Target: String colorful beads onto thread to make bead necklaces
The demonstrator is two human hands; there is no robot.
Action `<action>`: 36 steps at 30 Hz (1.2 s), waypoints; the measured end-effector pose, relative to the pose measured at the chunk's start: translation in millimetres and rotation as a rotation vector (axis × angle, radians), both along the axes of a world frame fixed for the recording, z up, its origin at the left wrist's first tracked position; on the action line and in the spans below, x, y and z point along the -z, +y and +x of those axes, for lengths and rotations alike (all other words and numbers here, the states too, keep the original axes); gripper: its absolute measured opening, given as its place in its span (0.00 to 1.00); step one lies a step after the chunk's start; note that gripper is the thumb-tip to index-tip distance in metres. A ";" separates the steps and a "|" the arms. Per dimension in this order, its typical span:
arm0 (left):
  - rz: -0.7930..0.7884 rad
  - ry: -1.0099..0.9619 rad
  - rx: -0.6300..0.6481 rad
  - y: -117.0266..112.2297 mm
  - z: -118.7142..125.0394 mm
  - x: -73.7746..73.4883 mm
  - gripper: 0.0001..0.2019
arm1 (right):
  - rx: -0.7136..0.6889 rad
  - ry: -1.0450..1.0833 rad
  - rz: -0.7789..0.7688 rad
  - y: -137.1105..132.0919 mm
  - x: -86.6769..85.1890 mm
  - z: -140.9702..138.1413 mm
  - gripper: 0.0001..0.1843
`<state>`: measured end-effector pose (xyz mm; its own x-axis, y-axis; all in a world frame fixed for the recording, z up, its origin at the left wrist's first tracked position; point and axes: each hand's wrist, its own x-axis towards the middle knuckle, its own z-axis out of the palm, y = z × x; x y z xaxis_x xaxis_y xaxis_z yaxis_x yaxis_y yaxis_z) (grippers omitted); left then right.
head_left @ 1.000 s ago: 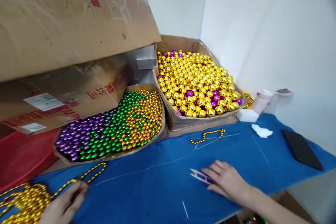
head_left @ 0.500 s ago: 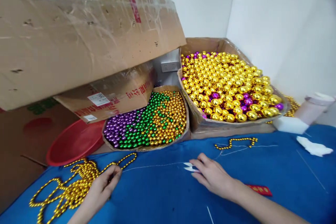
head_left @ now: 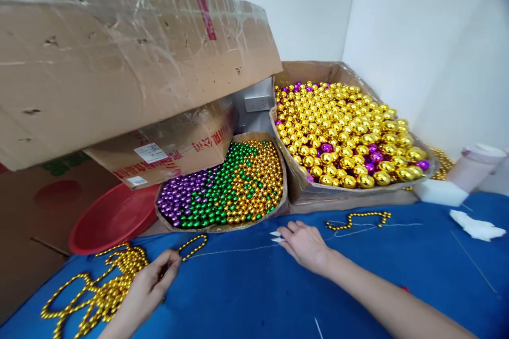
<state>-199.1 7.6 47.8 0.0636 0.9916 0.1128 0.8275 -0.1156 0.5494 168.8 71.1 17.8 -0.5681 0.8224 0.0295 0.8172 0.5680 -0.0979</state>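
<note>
My left hand [head_left: 153,282] is closed, thumb against fingers, on a gold bead string [head_left: 194,247]. A small loop of it sticks out past the fingertips. To the left of this hand lies a heap of gold bead strands [head_left: 105,288]. A thin pale thread [head_left: 234,250] runs from the loop over the blue cloth toward my right hand [head_left: 305,246]. That hand grips a pair of thread snips [head_left: 275,237], white blades pointing left and slightly apart; the handles are hidden in the palm. Right of it, a short gold bead piece [head_left: 350,221] lies on more thread.
A carton of purple, green and gold beads [head_left: 222,185] stands behind the blue cloth [head_left: 238,296]. Beside it is a bigger carton of large gold balls [head_left: 350,132]. A red basin [head_left: 115,217], overhanging cardboard [head_left: 139,63], white tissue [head_left: 477,225] and a pinkish cup [head_left: 477,167] surround the workspace.
My right hand has moved slightly left and away from me with the snips, and its forearm now covers most of a red strip. My left hand has barely shifted.
</note>
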 end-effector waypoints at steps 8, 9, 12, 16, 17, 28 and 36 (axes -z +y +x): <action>0.018 0.030 -0.001 -2.3 1.2 1.4 0.15 | -0.051 -0.005 -0.056 -2.2 9.1 -16.7 0.09; 0.019 0.036 0.003 -2.3 -0.3 1.3 0.15 | -0.046 0.006 -0.064 -0.9 10.4 -17.4 0.08; 0.035 0.068 0.003 0.6 -4.6 3.2 0.14 | -0.005 0.073 -0.074 4.7 8.1 -3.7 0.10; 0.119 0.146 -0.067 13.1 5.3 17.3 0.12 | 0.077 0.164 -0.111 12.9 5.5 44.0 0.18; 0.132 0.196 -0.075 17.2 11.8 23.5 0.12 | 0.092 0.167 -0.135 14.0 7.5 56.6 0.19; 0.136 0.562 -0.005 36.6 54.2 77.6 0.13 | 0.126 0.109 -0.276 5.0 38.8 95.1 0.13; 0.060 -0.148 0.240 32.8 162.6 27.3 0.13 | -0.107 0.365 -0.293 -54.6 -8.3 72.8 0.06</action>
<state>-36.5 40.4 20.5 0.2737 0.9415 0.1966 0.6841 -0.3342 0.6483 241.7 16.5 26.1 -0.6454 0.7636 0.0188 0.6381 0.5526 -0.5362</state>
